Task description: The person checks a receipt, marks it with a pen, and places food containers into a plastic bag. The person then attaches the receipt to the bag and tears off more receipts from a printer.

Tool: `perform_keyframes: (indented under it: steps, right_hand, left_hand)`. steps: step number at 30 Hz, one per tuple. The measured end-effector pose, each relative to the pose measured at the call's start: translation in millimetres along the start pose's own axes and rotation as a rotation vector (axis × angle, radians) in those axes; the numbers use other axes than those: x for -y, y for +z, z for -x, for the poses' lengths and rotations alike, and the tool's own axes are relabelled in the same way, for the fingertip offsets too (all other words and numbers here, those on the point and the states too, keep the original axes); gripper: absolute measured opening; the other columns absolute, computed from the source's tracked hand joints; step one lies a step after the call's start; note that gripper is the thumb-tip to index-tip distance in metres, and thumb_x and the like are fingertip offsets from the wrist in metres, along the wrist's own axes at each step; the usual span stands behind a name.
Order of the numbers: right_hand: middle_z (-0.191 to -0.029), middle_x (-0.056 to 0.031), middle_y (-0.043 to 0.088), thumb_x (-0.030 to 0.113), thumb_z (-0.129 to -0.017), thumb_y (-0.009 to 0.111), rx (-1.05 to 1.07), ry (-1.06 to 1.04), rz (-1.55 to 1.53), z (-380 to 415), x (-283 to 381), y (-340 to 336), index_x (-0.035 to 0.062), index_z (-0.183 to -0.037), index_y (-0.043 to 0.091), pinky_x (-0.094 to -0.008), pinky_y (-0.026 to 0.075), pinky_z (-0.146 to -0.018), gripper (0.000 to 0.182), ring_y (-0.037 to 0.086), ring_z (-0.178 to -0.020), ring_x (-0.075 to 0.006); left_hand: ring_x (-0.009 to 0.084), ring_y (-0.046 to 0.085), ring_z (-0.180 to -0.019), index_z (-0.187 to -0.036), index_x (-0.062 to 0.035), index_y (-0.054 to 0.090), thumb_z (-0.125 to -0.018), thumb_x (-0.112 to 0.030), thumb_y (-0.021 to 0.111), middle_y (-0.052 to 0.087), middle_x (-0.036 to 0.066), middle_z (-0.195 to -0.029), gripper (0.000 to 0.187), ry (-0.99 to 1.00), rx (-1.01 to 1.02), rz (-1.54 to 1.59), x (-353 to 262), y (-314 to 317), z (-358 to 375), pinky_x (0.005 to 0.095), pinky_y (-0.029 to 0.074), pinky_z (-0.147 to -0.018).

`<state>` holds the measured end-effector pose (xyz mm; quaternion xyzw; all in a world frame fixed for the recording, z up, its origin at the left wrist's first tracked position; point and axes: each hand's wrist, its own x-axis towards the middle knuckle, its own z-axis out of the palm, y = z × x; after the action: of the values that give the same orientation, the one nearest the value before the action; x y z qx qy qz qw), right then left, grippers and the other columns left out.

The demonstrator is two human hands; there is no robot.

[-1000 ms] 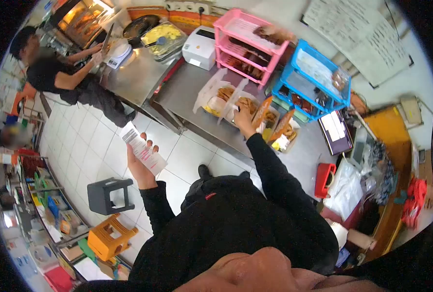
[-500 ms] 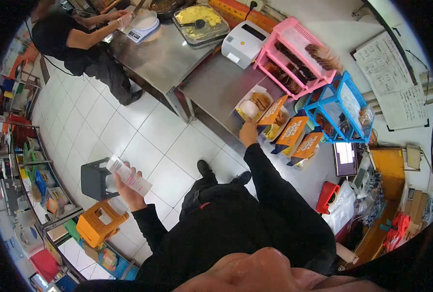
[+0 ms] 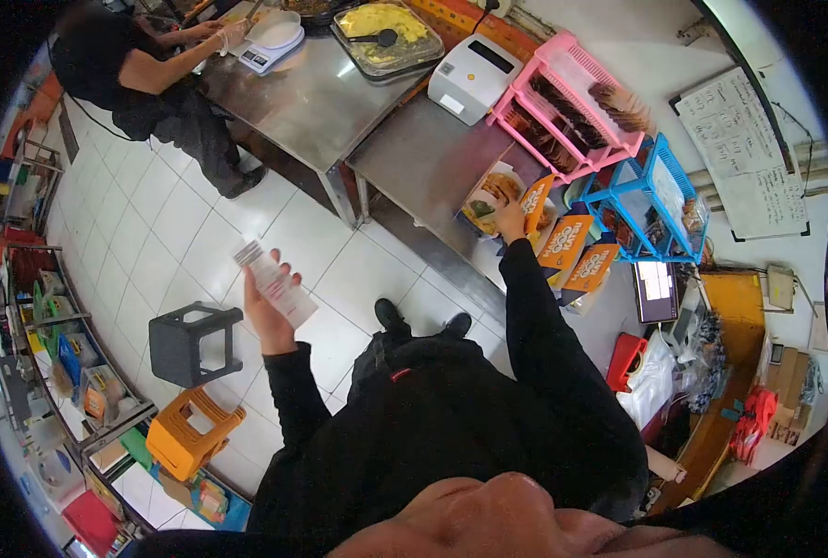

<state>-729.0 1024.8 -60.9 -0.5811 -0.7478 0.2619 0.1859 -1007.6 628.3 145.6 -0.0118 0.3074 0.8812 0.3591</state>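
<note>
My left hand (image 3: pixel 269 312) is raised over the floor, its fingers closed around a white strip of printed paper labels (image 3: pixel 282 285). At the front edge of the steel table (image 3: pixel 405 172), my right hand (image 3: pixel 508 221) reaches over an open food box (image 3: pixel 471 216), with its fingers at the box. Fried food and something green show inside; my fingers cover part of the contents. Close by on the right stand several boxes with orange printed lids, among them a middle box (image 3: pixel 563 244) and a right-hand box (image 3: pixel 593 267).
A white label printer (image 3: pixel 470 79), a pink rack (image 3: pixel 563 107) and a blue rack (image 3: pixel 651 205) line the wall side. A person in black (image 3: pixel 135 70) works at a scale (image 3: pixel 270 51). Grey (image 3: pixel 191 344) and orange (image 3: pixel 195 432) stools stand on the floor at left.
My right hand has moved from the box's near edge to over its contents, hiding the rice. My left hand, still with the paper, has shifted right and up.
</note>
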Motion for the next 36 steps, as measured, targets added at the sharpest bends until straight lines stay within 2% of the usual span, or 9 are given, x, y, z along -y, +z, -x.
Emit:
perform_keyframes:
  steps: [3, 5, 9, 10, 13, 17, 21, 26, 36]
  right_hand:
    - [-0.079, -0.0191, 0.063, 0.022, -0.084, 0.050, 0.205, -0.270, 0.503, 8.2, 35.9, -30.1, 0.0036, -0.097, 0.060, -0.0405, 0.047, -0.067, 0.024, 0.061, -0.074, -0.0342]
    - [-0.082, -0.0190, 0.063, 0.022, -0.086, 0.049, -0.200, -0.173, 0.197, 9.5, 40.6, -31.3, 0.0059, -0.101, 0.061, -0.0404, 0.048, -0.069, 0.025, 0.061, -0.077, -0.0350]
    - [-0.077, -0.0155, 0.065, 0.020, -0.087, 0.049, -0.210, -0.204, 0.181, 11.0, 24.9, -28.9, 0.0044, -0.091, 0.064, -0.0390, 0.049, -0.069, 0.022, 0.064, -0.075, -0.0314]
    - [-0.071, -0.0126, 0.066, 0.022, -0.083, 0.057, -0.027, -0.049, -0.229, 15.2, 35.4, -37.1, 0.0020, -0.083, 0.065, -0.0344, 0.049, -0.065, 0.021, 0.065, -0.069, -0.0238]
    - [-0.071, -0.0136, 0.065, 0.024, -0.076, 0.064, 0.002, -0.071, -0.133, 41.4, 98.7, -88.8, 0.0002, -0.080, 0.063, -0.0354, 0.048, -0.061, 0.025, 0.062, -0.064, -0.0243]
    - [-0.061, -0.0072, 0.062, 0.024, -0.071, 0.074, -0.187, -0.190, -0.196, 4.2, 114.4, -132.8, 0.0016, -0.067, 0.061, -0.0287, 0.044, -0.054, 0.026, 0.058, -0.055, -0.0142]
    - [-0.061, -0.0147, 0.060, 0.034, -0.078, 0.063, -0.315, -0.272, -0.136, -50.2, 135.7, -195.2, 0.0019, -0.069, 0.062, -0.0354, 0.045, -0.056, 0.034, 0.058, -0.055, -0.0252]
    - [-0.079, -0.0229, 0.062, 0.031, -0.079, 0.053, -0.489, -0.404, 0.359, -151.9, 123.7, -250.9, 0.0031, -0.091, 0.063, -0.0472, 0.047, -0.067, 0.033, 0.060, -0.074, -0.0415]
    - [-0.085, -0.0161, 0.065, 0.033, -0.071, 0.063, -0.168, -0.346, 0.770, -288.1, 96.9, -292.5, 0.0088, -0.088, 0.065, -0.0430, 0.051, -0.074, 0.030, 0.062, -0.083, -0.0345]
  left_hand:
    - [0.0179, 0.052, -0.081, -0.120, -0.0129, 0.042, -0.095, -0.034, 0.038, 0.054, 0.010, -0.104, 0.032, -0.028, 0.071, 0.012, 8.3, 14.1, 2.7, 0.0337, 0.045, -0.066]
    - [0.0179, 0.052, -0.080, -0.119, -0.0136, 0.042, -0.095, -0.034, 0.038, 0.054, 0.011, -0.105, 0.032, -0.030, 0.071, 0.023, 7.5, 12.5, 7.0, 0.0334, 0.044, -0.065]
    - [0.0181, 0.052, -0.080, -0.119, -0.0126, 0.042, -0.095, -0.034, 0.039, 0.054, 0.011, -0.106, 0.033, -0.001, 0.071, 0.059, -1.1, -2.1, 19.4, 0.0328, 0.044, -0.064]
    - [0.0180, 0.052, -0.080, -0.119, -0.0119, 0.042, -0.094, -0.034, 0.040, 0.054, 0.011, -0.105, 0.033, 0.008, 0.030, 0.031, -5.1, -6.1, 23.3, 0.0326, 0.044, -0.064]
    - [0.0178, 0.052, -0.079, -0.119, -0.0107, 0.042, -0.094, -0.035, 0.041, 0.055, 0.011, -0.105, 0.035, 0.029, -0.007, 0.013, -15.8, -21.7, 31.6, 0.0324, 0.044, -0.064]
    - [0.0172, 0.053, -0.078, -0.119, -0.0106, 0.042, -0.093, -0.036, 0.043, 0.056, 0.011, -0.105, 0.036, 0.061, -0.035, 0.030, -19.3, -43.3, 34.8, 0.0326, 0.044, -0.064]
    - [0.0166, 0.053, -0.078, -0.120, -0.0118, 0.042, -0.093, -0.035, 0.043, 0.056, 0.008, -0.104, 0.036, 0.052, -0.116, 0.027, -8.5, -31.6, 38.3, 0.0318, 0.044, -0.063]
    - [0.0163, 0.053, -0.079, -0.119, -0.0124, 0.043, -0.093, -0.035, 0.042, 0.057, 0.008, -0.104, 0.034, -0.029, -0.108, 0.015, 10.7, -24.0, 29.2, 0.0313, 0.044, -0.063]
    - [0.0162, 0.055, -0.076, -0.119, -0.0136, 0.043, -0.092, -0.038, 0.045, 0.057, 0.008, -0.104, 0.037, 0.036, -0.261, -0.063, 25.4, -14.1, 18.2, 0.0323, 0.046, -0.062]
